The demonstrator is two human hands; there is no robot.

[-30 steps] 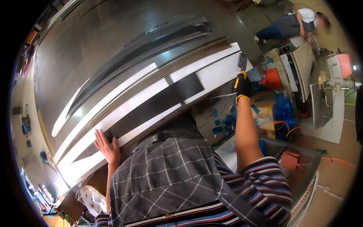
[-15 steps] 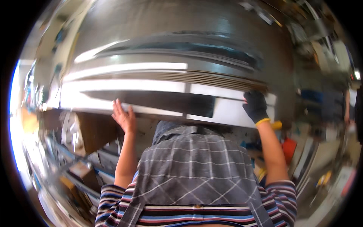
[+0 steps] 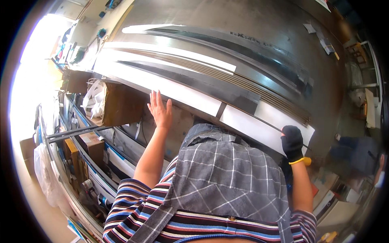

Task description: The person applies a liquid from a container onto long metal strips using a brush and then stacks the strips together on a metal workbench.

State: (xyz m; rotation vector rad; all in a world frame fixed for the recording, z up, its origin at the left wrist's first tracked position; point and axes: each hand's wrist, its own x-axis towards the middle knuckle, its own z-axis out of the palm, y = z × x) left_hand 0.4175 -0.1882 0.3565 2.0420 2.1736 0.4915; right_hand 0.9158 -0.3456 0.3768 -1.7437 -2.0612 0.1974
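My left hand (image 3: 161,110) is bare, its fingers stretched out over the near edge of the bench. Under and beside the fingertips runs a long white strip (image 3: 190,96). My right hand (image 3: 292,142) wears a black glove with a yellow cuff. Its fingers are closed around the end of a thin dark strip (image 3: 269,124), which lies over a white panel (image 3: 247,123). A long dark grey strip (image 3: 202,83) rests beside that thin strip, its wide end toward the right. What the gloved palm covers is hidden.
Ribbed brown strips (image 3: 279,103) and long dark glossy pieces (image 3: 243,48) lie farther back on the metal-topped bench (image 3: 194,18). At left, a cardboard box (image 3: 121,105) holds white bands (image 3: 95,103), above a rack (image 3: 73,131) of long panels. A person's hand (image 3: 381,162) shows at far right.
My view has turned, so the bench and strips now slant down to the right. Both hands keep about the same places along the strips, the left spread, the right closed.
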